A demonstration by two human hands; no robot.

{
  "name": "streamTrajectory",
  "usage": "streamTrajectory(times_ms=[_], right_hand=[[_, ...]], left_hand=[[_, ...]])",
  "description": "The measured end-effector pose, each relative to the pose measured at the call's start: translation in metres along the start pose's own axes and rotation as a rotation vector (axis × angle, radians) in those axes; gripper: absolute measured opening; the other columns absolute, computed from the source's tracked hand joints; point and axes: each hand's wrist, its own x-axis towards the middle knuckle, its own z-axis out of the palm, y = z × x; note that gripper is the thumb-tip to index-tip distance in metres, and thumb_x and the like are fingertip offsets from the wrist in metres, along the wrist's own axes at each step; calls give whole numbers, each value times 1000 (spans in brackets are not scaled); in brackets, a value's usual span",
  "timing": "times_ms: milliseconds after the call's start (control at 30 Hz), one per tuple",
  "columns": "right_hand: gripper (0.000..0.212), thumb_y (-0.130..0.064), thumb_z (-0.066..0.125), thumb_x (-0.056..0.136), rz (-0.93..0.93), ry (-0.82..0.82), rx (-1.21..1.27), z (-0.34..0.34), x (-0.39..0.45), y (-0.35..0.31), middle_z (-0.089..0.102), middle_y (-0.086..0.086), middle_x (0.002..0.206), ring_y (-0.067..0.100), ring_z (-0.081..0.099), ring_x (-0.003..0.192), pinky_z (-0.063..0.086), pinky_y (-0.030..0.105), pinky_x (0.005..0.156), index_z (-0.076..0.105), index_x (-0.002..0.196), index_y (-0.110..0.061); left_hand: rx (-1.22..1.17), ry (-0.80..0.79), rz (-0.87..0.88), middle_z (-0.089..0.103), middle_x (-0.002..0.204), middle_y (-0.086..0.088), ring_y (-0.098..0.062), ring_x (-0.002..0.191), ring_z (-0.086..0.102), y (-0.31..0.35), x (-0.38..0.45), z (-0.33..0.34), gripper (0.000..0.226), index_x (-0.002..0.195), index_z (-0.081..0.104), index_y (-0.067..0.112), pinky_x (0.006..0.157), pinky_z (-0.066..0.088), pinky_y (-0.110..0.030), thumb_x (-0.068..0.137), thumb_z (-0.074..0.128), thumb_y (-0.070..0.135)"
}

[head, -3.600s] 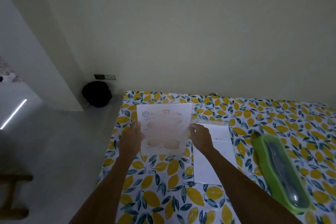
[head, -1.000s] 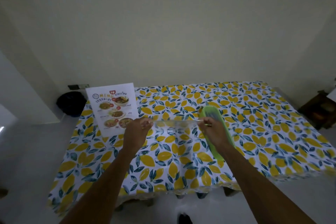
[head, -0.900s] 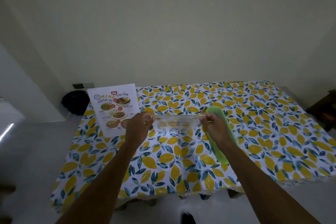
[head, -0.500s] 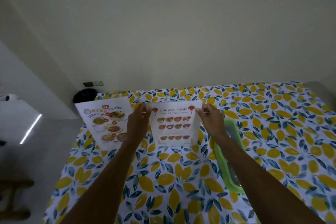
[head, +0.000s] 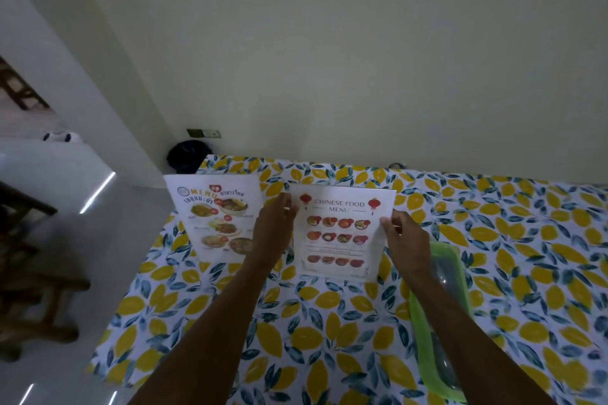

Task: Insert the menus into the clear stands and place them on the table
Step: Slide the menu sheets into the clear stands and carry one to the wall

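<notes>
A Chinese food menu in a clear stand stands upright on the lemon-print tablecloth. My left hand grips its left edge near the top, and my right hand holds its right edge. To the left, a Thai food menu in its own clear stand stands upright near the table's left edge, partly hidden by my left hand.
A green-rimmed clear lid or tray lies on the table at the right, under my right forearm. A dark round object sits on the floor past the table's far-left corner. Wooden furniture stands at left. The wall runs behind the table.
The clear stand was held flat above the table a second ago; now it is upright with the Chinese menu facing me, lower and resting on the cloth. The view moved closer to the table.
</notes>
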Motion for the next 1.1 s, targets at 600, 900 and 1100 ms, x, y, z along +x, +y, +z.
streamTrajectory(times_ms=[600, 900, 1100], right_hand=[[71, -61, 36, 95, 111, -143, -745, -26, -33, -39, 42, 14, 150, 42, 42, 133, 39, 53, 103, 30, 148, -14], [81, -66, 33, 92, -5, -112, -810, -33, -70, -108, 30, 13, 158, 43, 34, 139, 34, 56, 109, 16, 154, -16], [78, -62, 32, 94, -71, -161, -801, 1, -107, -145, 23, 10, 162, 43, 29, 142, 30, 56, 111, 15, 155, -16]], left_hand=[[600, -81, 192, 58, 130, -13, -34, 118, 53, -16, -25, -21, 74, 131, 50, 9, 94, 44, -48, 89, 36, 69], [645, -72, 353, 33, 156, -9, -30, 143, 28, -14, -41, -79, 88, 146, 34, 15, 112, 28, -50, 85, 22, 78], [689, -62, 366, 31, 157, -10, -31, 143, 27, -44, -55, -119, 83, 148, 31, 16, 114, 25, -50, 89, 23, 73]])
